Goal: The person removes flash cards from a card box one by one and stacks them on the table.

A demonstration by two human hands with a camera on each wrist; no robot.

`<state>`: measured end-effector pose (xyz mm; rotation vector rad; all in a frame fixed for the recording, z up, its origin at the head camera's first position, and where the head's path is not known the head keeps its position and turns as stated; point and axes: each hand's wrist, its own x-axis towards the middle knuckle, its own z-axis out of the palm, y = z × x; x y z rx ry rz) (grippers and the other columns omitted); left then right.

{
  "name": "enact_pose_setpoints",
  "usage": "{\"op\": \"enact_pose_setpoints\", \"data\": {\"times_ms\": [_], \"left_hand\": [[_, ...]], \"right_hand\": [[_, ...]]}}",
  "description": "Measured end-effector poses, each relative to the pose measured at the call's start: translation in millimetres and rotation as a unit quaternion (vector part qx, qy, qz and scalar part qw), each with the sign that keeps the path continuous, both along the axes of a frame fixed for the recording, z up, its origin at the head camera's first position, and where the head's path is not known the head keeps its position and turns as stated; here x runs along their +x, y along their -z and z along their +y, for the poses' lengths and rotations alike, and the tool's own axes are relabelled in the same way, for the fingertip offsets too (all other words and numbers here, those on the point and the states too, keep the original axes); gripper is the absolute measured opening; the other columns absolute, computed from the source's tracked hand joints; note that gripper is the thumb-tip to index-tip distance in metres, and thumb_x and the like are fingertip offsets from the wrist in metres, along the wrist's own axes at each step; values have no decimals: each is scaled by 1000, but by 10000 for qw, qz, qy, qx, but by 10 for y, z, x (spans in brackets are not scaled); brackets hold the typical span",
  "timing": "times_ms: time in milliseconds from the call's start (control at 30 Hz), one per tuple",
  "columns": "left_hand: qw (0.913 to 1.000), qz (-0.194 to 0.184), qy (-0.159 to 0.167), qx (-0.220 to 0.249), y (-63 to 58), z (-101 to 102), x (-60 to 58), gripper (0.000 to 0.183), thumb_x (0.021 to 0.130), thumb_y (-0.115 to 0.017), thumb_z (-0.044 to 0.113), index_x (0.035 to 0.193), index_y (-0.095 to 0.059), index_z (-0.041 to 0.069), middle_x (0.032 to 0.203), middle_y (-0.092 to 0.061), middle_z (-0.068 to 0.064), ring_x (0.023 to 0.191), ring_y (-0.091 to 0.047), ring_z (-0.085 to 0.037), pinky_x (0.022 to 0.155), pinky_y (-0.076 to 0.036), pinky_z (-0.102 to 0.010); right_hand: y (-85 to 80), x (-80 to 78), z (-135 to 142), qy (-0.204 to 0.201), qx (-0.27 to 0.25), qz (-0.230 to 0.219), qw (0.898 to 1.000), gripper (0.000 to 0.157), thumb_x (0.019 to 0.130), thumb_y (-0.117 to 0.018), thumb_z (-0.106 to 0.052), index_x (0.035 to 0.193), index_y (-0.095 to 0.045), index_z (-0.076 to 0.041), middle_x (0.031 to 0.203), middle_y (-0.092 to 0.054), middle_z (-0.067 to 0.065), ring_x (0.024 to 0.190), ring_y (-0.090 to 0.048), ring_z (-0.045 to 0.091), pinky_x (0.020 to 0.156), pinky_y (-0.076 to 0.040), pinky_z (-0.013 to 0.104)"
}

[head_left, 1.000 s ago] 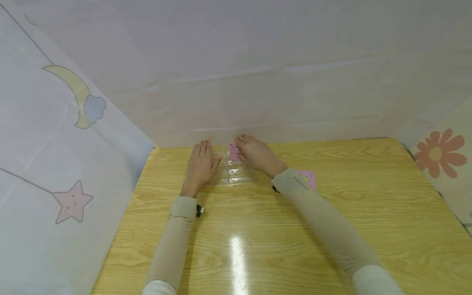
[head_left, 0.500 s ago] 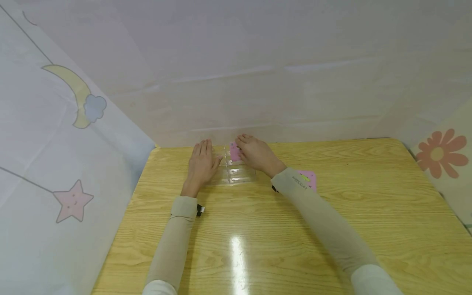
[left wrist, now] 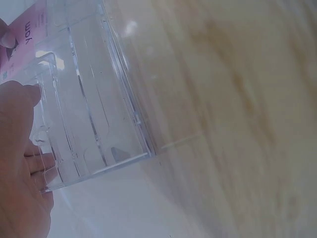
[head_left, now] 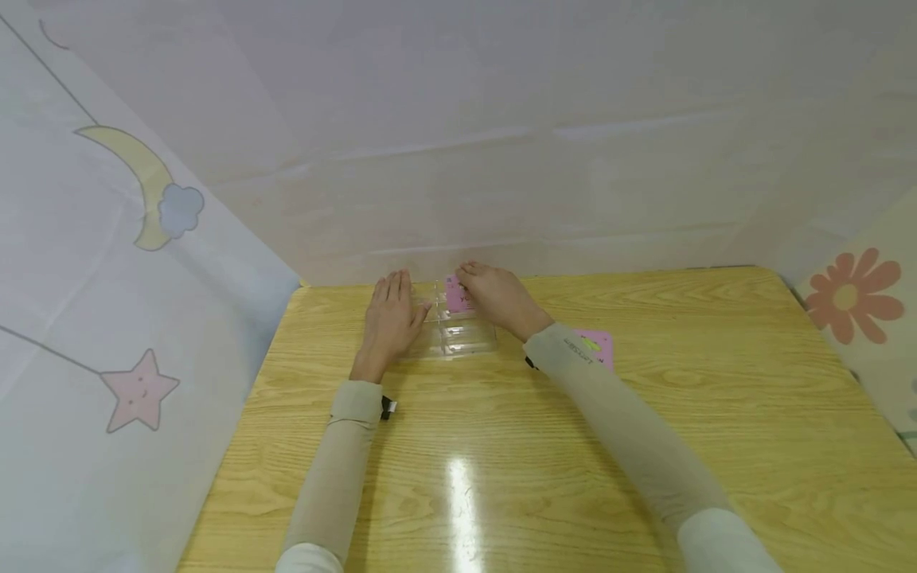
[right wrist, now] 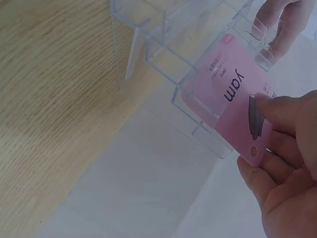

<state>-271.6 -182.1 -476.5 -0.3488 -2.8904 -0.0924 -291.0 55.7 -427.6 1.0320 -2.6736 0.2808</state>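
A clear plastic tiered card stand (head_left: 469,338) stands near the table's back edge. My left hand (head_left: 390,318) holds its left side, the thumb over a tier and the fingers behind the plastic in the left wrist view. At the upper right tier, my right hand (head_left: 505,298) pinches a pink flash card (right wrist: 237,94) printed "yam" with a picture of long dark roots. The right wrist view shows the thumb on the card's face and the fingers behind it. Part of the card lies behind the stand's clear front wall, in the rear tier.
A second pink card (head_left: 600,346) lies on the wooden table (head_left: 573,461) to the right, partly hidden by the right sleeve. A pale backdrop wall (head_left: 501,199) rises right behind the stand. Printed side walls flank the table.
My right hand has shifted very slightly, and more of the card's lettering shows beside it. The left hand and the stand stay in place.
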Motion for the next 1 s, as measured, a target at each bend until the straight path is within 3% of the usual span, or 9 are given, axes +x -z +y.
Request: {"op": "enact_pose_setpoints", "data": {"times_ms": [200, 400, 667, 900, 1000], "left_hand": [[10000, 40, 20, 79, 4, 0, 1, 80, 110, -48, 45, 164, -21, -8, 168, -33, -28, 160, -30, -39, 138, -16, -49], [9999, 96, 41, 36, 5, -3, 5, 80, 110, -49, 45, 163, -22, -8, 167, -35, -28, 160, -31, -39, 138, -17, -49], [9999, 113, 72, 53, 9, -1, 0, 79, 110, -49, 44, 163, -22, -8, 168, -35, -27, 160, -31, -39, 138, -16, -48], [9999, 83, 71, 50, 4, -2, -4, 80, 110, -49, 44, 163, -21, -8, 168, -35, -28, 160, -31, -39, 138, -17, -49], [9999, 120, 65, 35, 5, -3, -7, 80, 110, -51, 44, 163, -22, -8, 167, -36, -28, 159, -32, -39, 138, -18, -49]], "right_hand": [[-25, -22, 17, -40, -246, -159, 9996, 33, 105, -62, -6, 137, -67, -1, 142, -68, 16, 129, -69, 32, 108, -59, 43], [-94, -24, 52, -51, -501, -654, 9966, 34, 100, -69, -3, 134, -71, -5, 130, -75, 13, 115, -76, 29, 101, -63, 39], [-177, -27, 87, -68, -516, -1281, 9904, 38, 99, -67, 2, 136, -70, -7, 122, -79, 11, 111, -78, 25, 100, -64, 37], [-253, -45, 149, -185, -955, -2015, 9746, 37, 103, -59, 5, 137, -68, -4, 127, -77, 11, 118, -75, 28, 101, -64, 40], [-253, -80, 193, -208, -1231, -2221, 9670, 33, 105, -58, -1, 136, -70, -4, 129, -76, 11, 123, -73, 28, 104, -62, 42]]}}
